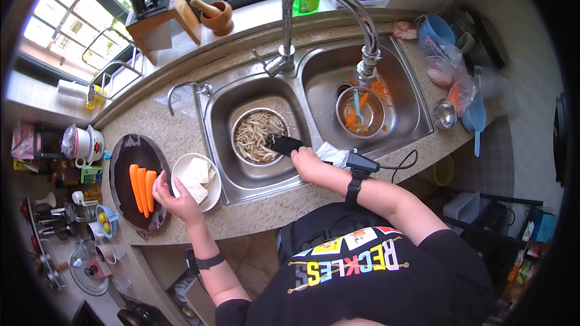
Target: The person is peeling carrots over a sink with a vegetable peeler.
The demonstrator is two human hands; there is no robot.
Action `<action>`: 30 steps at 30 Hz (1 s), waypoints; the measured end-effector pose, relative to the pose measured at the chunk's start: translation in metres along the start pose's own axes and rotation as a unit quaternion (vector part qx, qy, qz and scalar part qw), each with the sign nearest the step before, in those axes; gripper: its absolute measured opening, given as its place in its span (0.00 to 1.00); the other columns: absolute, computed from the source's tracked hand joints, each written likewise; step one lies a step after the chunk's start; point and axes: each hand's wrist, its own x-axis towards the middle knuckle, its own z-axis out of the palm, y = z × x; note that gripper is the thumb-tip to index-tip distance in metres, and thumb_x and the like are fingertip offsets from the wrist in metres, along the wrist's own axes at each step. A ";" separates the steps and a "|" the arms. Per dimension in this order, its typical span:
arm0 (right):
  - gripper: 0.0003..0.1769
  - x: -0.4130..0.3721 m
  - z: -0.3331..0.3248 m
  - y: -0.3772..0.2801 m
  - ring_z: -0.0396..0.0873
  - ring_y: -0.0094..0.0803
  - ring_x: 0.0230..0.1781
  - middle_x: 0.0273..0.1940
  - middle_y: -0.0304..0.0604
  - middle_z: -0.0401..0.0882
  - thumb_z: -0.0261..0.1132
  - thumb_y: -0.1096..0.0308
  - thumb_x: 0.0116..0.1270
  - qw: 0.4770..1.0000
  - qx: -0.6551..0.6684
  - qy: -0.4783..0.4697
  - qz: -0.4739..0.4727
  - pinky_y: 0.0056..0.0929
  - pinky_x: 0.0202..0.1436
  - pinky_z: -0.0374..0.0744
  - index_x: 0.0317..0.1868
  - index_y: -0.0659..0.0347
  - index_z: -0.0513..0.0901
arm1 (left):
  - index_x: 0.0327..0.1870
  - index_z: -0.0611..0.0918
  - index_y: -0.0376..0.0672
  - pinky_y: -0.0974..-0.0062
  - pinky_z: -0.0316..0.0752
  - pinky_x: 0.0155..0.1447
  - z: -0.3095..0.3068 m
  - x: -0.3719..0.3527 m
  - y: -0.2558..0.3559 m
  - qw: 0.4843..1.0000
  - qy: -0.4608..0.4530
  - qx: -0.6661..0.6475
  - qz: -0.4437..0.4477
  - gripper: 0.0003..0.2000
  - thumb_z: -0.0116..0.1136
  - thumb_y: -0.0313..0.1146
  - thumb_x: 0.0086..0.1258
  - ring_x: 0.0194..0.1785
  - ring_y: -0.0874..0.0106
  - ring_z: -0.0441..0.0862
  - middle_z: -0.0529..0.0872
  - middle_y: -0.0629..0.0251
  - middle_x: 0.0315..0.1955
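Observation:
My right hand (307, 163) is closed round the handle end of a black cleaver (283, 146), whose tip reaches over a metal bowl of pale, thin strips (258, 136) in the left sink basin. My left hand (175, 196) has its fingers apart, between a white bowl of white blocks (197, 180) and several peeled carrots (142, 188) on a dark oval board (124, 172). Its fingertips are at the right-hand carrot; whether they touch it I cannot tell. A white cloth or paper (332, 153) lies beside my right hand.
A metal bowl with a peeler (357, 104) and orange peelings stands in the right basin (399, 122), under the tall faucet (288, 24). Plastic bags (450, 75) and a blue ladle (475, 118) lie at the right. A wooden mortar (219, 19) stands on the sill.

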 end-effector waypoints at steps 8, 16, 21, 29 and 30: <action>0.13 -0.007 -0.011 0.035 0.78 0.54 0.43 0.38 0.62 0.79 0.62 0.73 0.52 0.972 0.200 -0.092 -0.085 0.44 0.48 0.77 0.40 0.69 0.79 | 0.46 0.78 0.38 0.75 0.71 0.49 0.089 -0.061 0.117 0.958 -0.207 -0.196 -0.006 0.13 0.55 0.18 0.59 0.46 0.69 0.75 0.76 0.61 0.43; 0.13 0.000 -0.099 0.190 0.81 0.46 0.46 0.44 0.53 0.82 0.57 0.71 0.59 0.977 0.009 -0.163 0.139 0.38 0.47 0.79 0.42 0.64 0.83 | 0.45 0.79 0.37 0.78 0.75 0.43 0.152 -0.117 0.192 0.877 -0.366 -0.296 -0.092 0.13 0.55 0.18 0.59 0.41 0.72 0.78 0.78 0.62 0.36; 0.15 0.029 -0.060 0.287 0.78 0.46 0.48 0.44 0.48 0.80 0.58 0.70 0.58 0.986 -0.062 -0.070 0.136 0.42 0.49 0.76 0.47 0.58 0.79 | 0.45 0.79 0.42 0.77 0.76 0.37 0.218 -0.171 0.229 0.802 -0.509 -0.299 -0.093 0.12 0.57 0.23 0.61 0.34 0.75 0.80 0.79 0.64 0.33; 0.17 0.046 -0.015 0.314 0.64 0.43 0.63 0.56 0.48 0.71 0.55 0.65 0.61 0.973 -0.202 0.107 0.007 0.44 0.65 0.62 0.51 0.46 0.78 | 0.45 0.79 0.38 0.78 0.75 0.40 0.263 -0.221 0.248 0.716 -0.627 -0.257 -0.168 0.11 0.56 0.26 0.61 0.33 0.77 0.79 0.81 0.65 0.29; 0.16 0.048 -0.013 0.313 0.60 0.46 0.66 0.60 0.51 0.67 0.56 0.66 0.60 0.978 -0.189 0.084 -0.005 0.45 0.68 0.56 0.50 0.49 0.79 | 0.44 0.79 0.38 0.77 0.75 0.41 0.265 -0.223 0.249 0.718 -0.628 -0.248 -0.167 0.11 0.57 0.27 0.61 0.33 0.76 0.79 0.81 0.64 0.28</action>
